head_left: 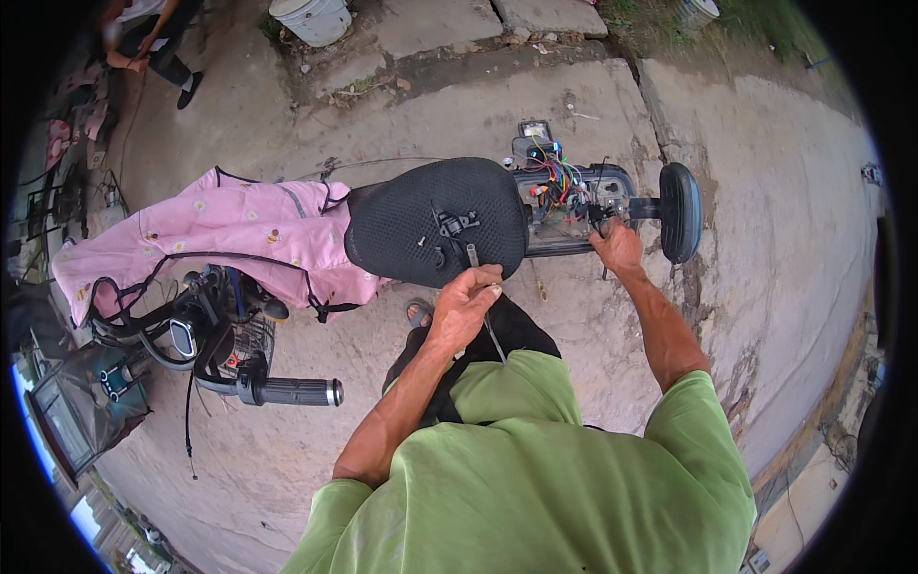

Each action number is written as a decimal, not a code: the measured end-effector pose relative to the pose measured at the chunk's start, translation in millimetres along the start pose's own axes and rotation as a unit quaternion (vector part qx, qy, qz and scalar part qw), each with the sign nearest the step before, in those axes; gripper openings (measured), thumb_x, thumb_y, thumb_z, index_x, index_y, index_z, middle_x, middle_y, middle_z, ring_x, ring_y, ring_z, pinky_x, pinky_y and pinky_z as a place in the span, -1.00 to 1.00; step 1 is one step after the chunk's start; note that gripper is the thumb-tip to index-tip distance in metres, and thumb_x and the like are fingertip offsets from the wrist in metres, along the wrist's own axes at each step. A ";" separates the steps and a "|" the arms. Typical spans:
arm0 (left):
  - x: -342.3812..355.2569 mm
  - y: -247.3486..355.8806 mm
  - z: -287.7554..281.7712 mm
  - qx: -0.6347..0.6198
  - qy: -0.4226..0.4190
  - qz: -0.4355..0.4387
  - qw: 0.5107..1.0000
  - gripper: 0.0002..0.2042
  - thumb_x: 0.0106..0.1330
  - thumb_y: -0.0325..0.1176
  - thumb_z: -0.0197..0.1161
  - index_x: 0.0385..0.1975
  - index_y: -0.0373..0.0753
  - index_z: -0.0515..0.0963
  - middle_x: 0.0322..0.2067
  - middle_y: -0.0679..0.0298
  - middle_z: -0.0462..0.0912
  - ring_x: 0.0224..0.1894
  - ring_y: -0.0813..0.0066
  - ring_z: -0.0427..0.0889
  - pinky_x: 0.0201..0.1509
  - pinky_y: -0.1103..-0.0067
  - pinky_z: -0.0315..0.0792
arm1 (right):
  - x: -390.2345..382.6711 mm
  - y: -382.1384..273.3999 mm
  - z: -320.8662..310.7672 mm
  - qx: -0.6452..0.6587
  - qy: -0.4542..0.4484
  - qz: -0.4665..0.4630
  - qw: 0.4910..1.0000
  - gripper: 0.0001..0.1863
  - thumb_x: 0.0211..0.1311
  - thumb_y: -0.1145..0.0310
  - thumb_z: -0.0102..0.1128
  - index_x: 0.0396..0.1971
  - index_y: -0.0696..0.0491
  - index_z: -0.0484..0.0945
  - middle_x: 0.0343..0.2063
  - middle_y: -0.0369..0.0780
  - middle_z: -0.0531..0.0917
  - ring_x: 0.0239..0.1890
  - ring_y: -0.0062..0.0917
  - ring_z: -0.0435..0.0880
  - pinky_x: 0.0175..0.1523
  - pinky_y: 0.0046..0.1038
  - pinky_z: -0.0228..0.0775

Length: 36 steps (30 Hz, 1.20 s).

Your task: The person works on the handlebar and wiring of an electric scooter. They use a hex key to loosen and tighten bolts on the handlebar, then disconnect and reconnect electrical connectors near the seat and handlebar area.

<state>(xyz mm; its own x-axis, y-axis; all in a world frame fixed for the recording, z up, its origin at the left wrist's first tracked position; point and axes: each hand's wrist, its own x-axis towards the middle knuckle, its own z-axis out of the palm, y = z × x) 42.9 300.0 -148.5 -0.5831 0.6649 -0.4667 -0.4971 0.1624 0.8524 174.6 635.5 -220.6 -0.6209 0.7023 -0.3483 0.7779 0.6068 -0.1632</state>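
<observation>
Currently 1 metal rod (494,337) in left hand (463,306), fingers round it; right hand (622,249), finger hold unclear, near 1 backrest (681,212).

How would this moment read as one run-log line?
Left hand: holding slim tool | right hand: at rear frame, near coloured wires | on black seat: small dark parts | forward: pink patterned cover, handlebar

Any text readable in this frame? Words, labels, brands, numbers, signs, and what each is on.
None legible.
White bucket: any marking too small and blurred to read.
White-rimmed unit on the handlebars: nothing readable.
Wires and connectors: any print too small.
Pink cover: printed pattern, no words I can make out.
</observation>
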 end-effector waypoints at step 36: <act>16.9 19.2 -12.0 0.004 -0.014 -0.073 0.997 -0.81 0.41 -0.51 0.24 -0.05 -0.39 0.64 -0.09 0.15 0.75 -0.02 0.44 0.71 0.09 0.50 0.54 | -201.7 -163.2 128.0 0.533 -0.085 -0.009 0.842 -0.73 0.37 0.29 0.26 -0.42 0.21 0.62 -0.61 -0.27 0.54 -0.49 -0.59 0.42 -0.30 -0.38 0.35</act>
<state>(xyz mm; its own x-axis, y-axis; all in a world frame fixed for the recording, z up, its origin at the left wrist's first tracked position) 15.8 305.6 -142.9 -0.4859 0.6544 -0.5793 -0.5698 0.2654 0.7777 185.3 347.1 -241.8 -0.6813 0.5784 -0.4487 0.4687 -0.1261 -0.8743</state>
